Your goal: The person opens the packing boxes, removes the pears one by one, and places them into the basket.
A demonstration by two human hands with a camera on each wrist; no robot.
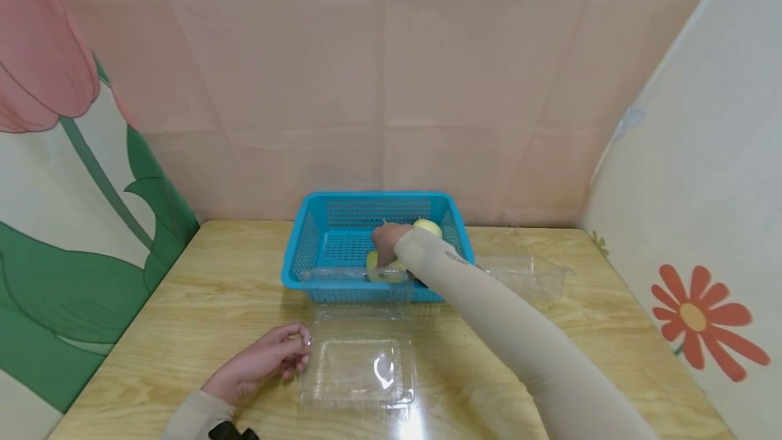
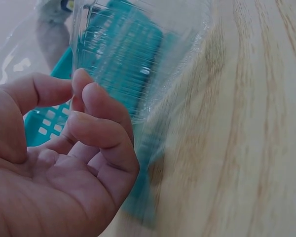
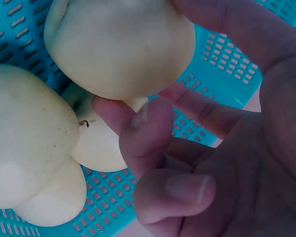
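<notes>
My left hand (image 1: 269,358) pinches the left edge of a clear plastic clamshell container (image 1: 360,375) between thumb and fingertips. The container lies unfolded on the table, its far part against the front of a blue plastic basket (image 1: 295,250). Inside the basket my right hand (image 1: 387,240) grips a pale yellow round fruit (image 3: 121,44), the thumb on one side and fingers beneath. Several similar fruits sit close by in the basket, among them one large fruit (image 3: 27,138) in the right wrist view. Whether they are apples or pears I cannot tell.
Another clear plastic container (image 1: 528,273) stands on the wooden table (image 1: 201,297), right of the basket. A pinkish cloth (image 1: 379,87) hangs behind the table. Flower-painted panels flank it on both sides.
</notes>
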